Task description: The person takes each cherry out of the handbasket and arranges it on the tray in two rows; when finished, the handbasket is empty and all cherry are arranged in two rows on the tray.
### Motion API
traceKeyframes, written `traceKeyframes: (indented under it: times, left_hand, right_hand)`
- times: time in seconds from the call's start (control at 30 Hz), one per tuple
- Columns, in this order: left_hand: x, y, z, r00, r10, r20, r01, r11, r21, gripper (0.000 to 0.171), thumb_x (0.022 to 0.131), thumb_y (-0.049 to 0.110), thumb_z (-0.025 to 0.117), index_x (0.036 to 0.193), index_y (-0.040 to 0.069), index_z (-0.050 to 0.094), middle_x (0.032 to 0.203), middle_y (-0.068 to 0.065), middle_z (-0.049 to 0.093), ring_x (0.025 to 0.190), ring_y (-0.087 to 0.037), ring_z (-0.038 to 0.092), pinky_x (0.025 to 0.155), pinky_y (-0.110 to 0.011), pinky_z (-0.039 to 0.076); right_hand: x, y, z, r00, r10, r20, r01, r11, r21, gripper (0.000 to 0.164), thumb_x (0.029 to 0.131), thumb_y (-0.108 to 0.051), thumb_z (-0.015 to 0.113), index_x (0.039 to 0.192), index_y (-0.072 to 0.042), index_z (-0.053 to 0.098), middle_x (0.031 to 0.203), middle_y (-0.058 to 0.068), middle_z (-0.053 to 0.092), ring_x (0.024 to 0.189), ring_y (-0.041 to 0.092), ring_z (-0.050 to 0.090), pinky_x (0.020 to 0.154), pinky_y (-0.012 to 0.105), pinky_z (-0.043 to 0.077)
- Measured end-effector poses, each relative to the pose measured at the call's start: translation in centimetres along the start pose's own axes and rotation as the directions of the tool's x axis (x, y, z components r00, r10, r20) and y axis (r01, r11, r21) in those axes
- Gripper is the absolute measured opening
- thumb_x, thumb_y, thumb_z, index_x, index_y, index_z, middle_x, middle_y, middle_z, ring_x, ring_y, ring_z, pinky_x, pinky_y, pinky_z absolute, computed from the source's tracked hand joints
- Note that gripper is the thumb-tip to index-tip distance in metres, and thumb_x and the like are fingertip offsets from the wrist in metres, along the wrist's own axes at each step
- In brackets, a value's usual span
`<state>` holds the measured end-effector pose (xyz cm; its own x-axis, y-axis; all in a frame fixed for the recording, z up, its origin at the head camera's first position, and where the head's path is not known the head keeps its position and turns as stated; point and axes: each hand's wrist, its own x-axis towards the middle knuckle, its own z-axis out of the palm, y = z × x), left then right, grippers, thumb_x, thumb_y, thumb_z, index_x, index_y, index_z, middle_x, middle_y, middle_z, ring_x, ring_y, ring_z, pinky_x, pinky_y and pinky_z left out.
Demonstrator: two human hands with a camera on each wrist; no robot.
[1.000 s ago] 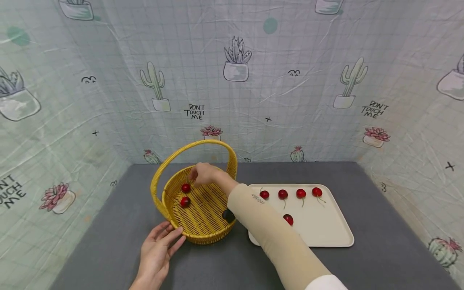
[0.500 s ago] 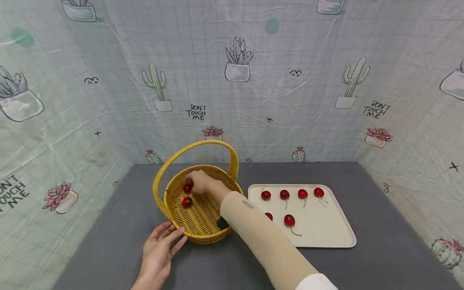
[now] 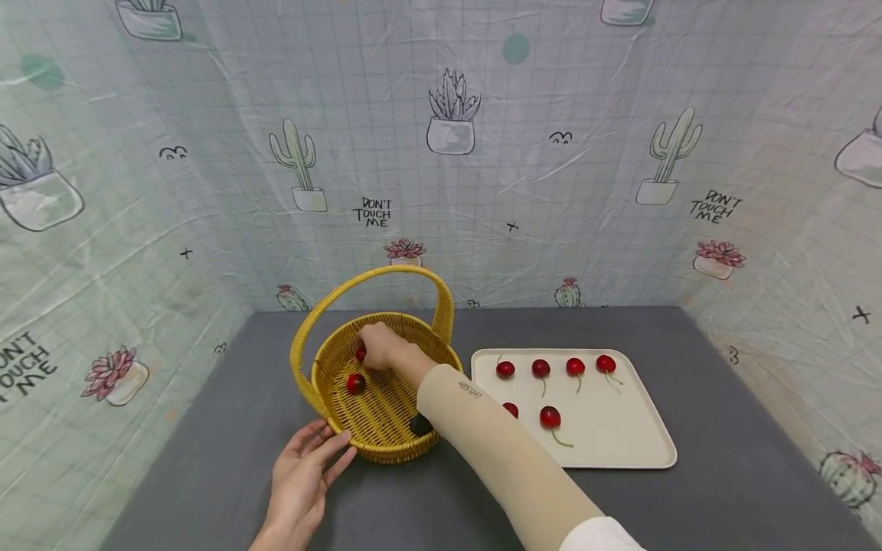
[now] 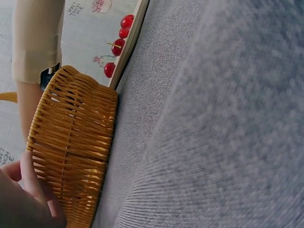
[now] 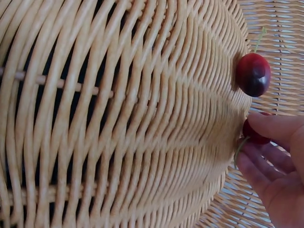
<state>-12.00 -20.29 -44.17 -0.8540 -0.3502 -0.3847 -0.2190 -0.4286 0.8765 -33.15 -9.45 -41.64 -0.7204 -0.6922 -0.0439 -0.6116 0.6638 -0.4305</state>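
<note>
A yellow wicker basket (image 3: 386,451) with a tall arched handle stands on the grey table. My left hand (image 3: 299,482) holds the near left rim, its fingers at the edge in the left wrist view. Inside the basket, my right hand (image 3: 382,348) pinches a red cherry (image 5: 256,133) between thumb and fingers; its green stem hangs below in the right wrist view. Another dark red cherry (image 3: 356,384) lies apart on the woven bottom, close to that hand. A dark object (image 3: 419,425), partly hidden, shows at my right wrist.
To the right of the basket lies a cream tray (image 3: 620,451) with several stemmed cherries (image 3: 550,417) on it. My right forearm crosses in front of the tray's left side. A patterned cloth (image 3: 510,184) rises behind and at both sides of the table.
My right hand has come down onto the cherry in the basket and taken hold of it, shifting it slightly right. The forearm has swung left. My left hand stays at the rim.
</note>
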Motion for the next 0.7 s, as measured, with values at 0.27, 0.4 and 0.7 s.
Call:
traceKeyframes:
  times: [0.27, 0.4, 0.7]
  left_hand:
    - [-0.2, 0.2, 0.2, 1.0, 0.006, 0.012, -0.006, 1.0, 0.002, 0.044, 0.094, -0.003, 0.073, 0.124, 0.013, 0.045, 0.108, -0.001, 0.05, 0.089, -0.012, 0.066, 0.091, -0.035, 0.06]
    - [-0.1, 0.3, 0.3, 1.0, 0.013, 0.022, -0.013, 1.0, -0.002, 0.044, 0.094, -0.004, 0.073, 0.124, 0.012, 0.045, 0.109, -0.001, 0.049, 0.09, -0.012, 0.065, 0.092, -0.035, 0.06]
    - [-0.1, 0.2, 0.3, 1.0, -0.005, 0.01, 0.005, 1.0, 0.006, 0.046, 0.094, -0.002, 0.074, 0.127, 0.014, 0.045, 0.11, 0.0, 0.05, 0.092, -0.01, 0.065, 0.093, -0.034, 0.059]
  right_hand:
    - [-0.6, -0.8, -2.0, 1.0, -0.008, -0.003, 0.008, 0.998, 0.068, 0.021, 0.098, -0.004, 0.069, 0.118, 0.001, 0.069, 0.104, 0.007, 0.066, 0.087, 0.016, 0.059, 0.066, 0.024, 0.047]
    - [-1.0, -1.3, -3.2, 0.999, -0.033, 0.016, 0.032, 0.997, 0.069, 0.034, 0.1, -0.001, 0.064, 0.133, -0.002, 0.062, 0.121, 0.014, 0.065, 0.091, 0.017, 0.058, 0.067, 0.024, 0.046]
    - [-2.3, -2.2, -5.0, 0.991, -0.095, 0.093, 0.093, 0.995, 0.027, 0.024, 0.102, 0.001, 0.059, 0.12, -0.008, 0.071, 0.114, 0.005, 0.067, 0.092, 0.016, 0.059, 0.067, 0.023, 0.046]
